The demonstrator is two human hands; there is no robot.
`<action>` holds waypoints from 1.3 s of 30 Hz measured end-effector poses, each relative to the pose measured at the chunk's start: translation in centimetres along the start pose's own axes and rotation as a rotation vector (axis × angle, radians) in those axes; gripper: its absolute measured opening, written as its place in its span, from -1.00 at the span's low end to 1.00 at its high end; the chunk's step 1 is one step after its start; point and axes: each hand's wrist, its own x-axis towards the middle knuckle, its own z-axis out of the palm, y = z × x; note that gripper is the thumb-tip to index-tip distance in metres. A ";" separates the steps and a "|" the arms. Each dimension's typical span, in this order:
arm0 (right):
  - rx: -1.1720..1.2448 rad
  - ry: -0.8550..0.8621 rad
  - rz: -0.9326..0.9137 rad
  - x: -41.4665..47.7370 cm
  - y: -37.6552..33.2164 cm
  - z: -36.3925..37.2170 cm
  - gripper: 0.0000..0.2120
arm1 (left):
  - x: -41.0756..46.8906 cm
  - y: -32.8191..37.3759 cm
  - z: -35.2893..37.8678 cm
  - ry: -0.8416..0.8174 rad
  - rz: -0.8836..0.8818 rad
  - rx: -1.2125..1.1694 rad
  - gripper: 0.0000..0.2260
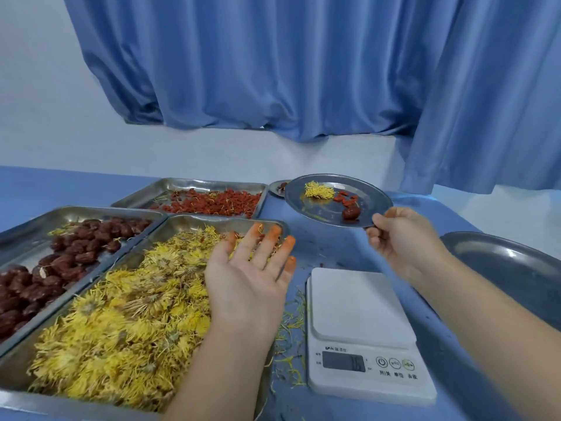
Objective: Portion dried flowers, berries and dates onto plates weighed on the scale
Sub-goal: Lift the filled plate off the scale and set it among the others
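My right hand (400, 238) pinches the near rim of a small steel plate (312, 205), held in the air beyond the scale. On the plate lie a yellow dried flower (318, 189), a few red berries (346, 199) and one date (351, 213). The white scale (361, 308) stands bare-topped between my arms. My left hand (252, 275) hovers palm up with straight, orange-stained fingers over the tray of yellow flowers (121, 323). A tray of dates (51, 262) is at the left and a tray of red berries (212, 202) lies behind.
Another small plate (277, 187) peeks out behind the held one. A large steel dish (510, 268) sits at the right edge. Loose yellow petals (291, 344) litter the blue tabletop beside the scale. A blue curtain (273, 71) hangs at the back.
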 end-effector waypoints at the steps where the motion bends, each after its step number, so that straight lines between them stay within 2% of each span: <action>1: 0.002 0.002 0.009 1.3 0.3 0.8 -0.79 | 0.0 0.0 0.0 0.002 -0.002 -0.019 -0.60; 11: -0.058 0.117 0.166 11.9 5.5 6.9 -0.84 | 0.3 0.4 -0.2 -0.019 -0.032 -0.157 -0.61; 18: -0.082 0.193 0.220 15.5 8.1 8.5 -0.73 | 0.0 0.9 0.3 0.003 -0.063 -0.181 -0.58; 28: -0.181 0.153 0.301 16.6 9.0 10.4 -0.88 | 0.0 1.3 0.4 0.013 -0.081 -0.202 -0.64; 31: -0.212 0.120 0.316 16.9 8.9 10.8 -0.82 | 0.0 1.4 0.5 0.013 -0.079 -0.198 -0.64; 36: -0.221 0.042 0.355 16.8 8.7 11.6 -0.86 | 0.0 1.5 0.6 0.014 -0.075 -0.196 -0.65; 39: -0.186 -0.025 0.386 16.1 8.5 11.7 -0.68 | 0.0 1.3 0.6 0.006 -0.070 -0.183 -0.65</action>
